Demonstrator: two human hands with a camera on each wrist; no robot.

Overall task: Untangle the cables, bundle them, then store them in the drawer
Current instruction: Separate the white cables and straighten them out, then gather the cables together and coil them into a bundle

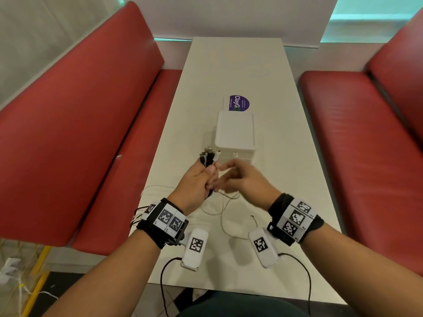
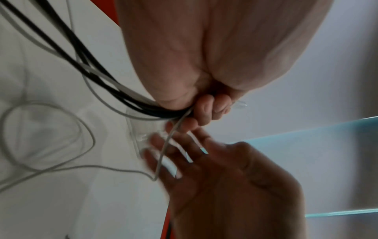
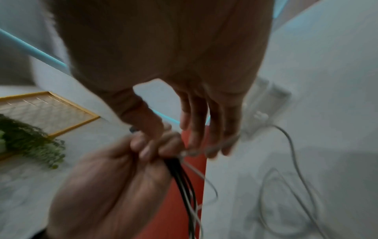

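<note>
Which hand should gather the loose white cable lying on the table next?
Probably the right hand: its fingers are extended and hold nothing, close to the loose white cable. The left hand is gripping the cable bundle.

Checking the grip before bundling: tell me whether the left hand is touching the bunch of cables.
Touching. In the left wrist view the left hand has its fingers curled round the bunch of cables; the head view shows the cable ends sticking out above that fist.
</note>
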